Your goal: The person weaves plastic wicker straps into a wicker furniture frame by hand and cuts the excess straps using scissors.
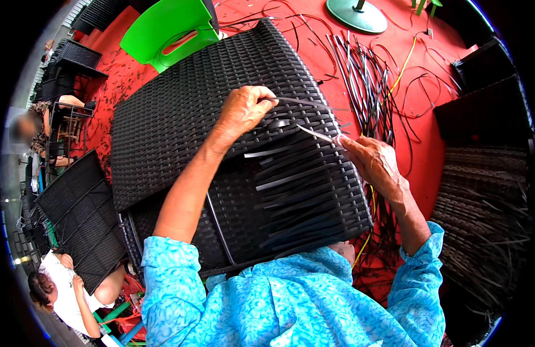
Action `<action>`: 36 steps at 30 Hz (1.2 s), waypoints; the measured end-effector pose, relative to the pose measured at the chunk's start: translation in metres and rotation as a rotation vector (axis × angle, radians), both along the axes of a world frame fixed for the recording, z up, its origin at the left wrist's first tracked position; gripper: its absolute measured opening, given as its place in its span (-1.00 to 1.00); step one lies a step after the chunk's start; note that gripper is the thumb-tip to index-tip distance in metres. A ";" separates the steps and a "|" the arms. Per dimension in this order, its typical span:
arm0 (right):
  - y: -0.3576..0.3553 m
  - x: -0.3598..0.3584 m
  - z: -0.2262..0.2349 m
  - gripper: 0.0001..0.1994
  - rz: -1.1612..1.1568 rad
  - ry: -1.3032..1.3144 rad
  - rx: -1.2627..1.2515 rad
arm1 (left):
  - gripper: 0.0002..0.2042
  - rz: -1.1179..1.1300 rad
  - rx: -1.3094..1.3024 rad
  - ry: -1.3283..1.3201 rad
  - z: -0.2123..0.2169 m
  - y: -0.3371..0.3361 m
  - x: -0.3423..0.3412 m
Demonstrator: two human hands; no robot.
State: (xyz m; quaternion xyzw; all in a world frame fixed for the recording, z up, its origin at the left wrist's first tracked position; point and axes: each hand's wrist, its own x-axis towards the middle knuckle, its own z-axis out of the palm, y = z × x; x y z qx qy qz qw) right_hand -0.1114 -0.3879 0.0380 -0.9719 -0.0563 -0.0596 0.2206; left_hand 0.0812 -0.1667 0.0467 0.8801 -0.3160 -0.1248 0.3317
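A black woven wicker seat piece [181, 115] lies before me, partly woven, with loose black strips [296, 185] fanned across its open right part. My left hand [247, 110] is closed above the weave, pinching a flat black plastic strip [302, 102] that stretches right toward the edge. At the right edge, my right hand [374, 162] is wrapped round a slim pointed metal blade [315, 133] with a pale handle part at the fingers. Its tip points left over the weave, close to a short curled strip end [278, 123]. The fingers hide most of the handle.
A bundle of long black strips [366, 87] lies on the red floor [418, 110] at the right. Beyond the wicker stands a green plastic chair [163, 29]. Dark woven pieces [481, 214] stand far right. At the left, a person in white [65, 289] sits beside another woven panel [82, 220].
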 end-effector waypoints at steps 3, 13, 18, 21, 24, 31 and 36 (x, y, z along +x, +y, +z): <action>-0.005 0.009 0.010 -0.78 0.047 -0.056 -0.203 | -0.82 0.041 -0.123 0.121 -0.043 -0.010 -0.001; -0.016 0.036 0.024 -0.85 0.159 0.054 -0.273 | -0.79 -0.132 0.048 0.005 -0.059 -0.021 -0.006; -0.010 0.054 0.042 -0.82 0.161 0.153 -0.364 | -0.82 -0.162 0.090 -0.120 -0.054 -0.019 -0.016; -0.010 0.061 0.046 -0.83 0.199 0.098 -0.394 | -0.84 -0.135 0.087 -0.188 -0.052 -0.021 -0.024; -0.009 0.072 0.053 -0.86 0.292 0.063 -0.431 | -0.85 -0.117 0.105 -0.235 -0.053 -0.020 -0.027; -0.007 0.099 0.061 -0.85 0.426 0.153 -0.624 | -0.90 -0.082 -0.051 -0.346 -0.070 -0.018 -0.035; -0.020 0.108 0.047 -0.87 0.442 0.164 -0.566 | -0.92 -0.005 -0.084 -0.286 -0.072 -0.016 -0.036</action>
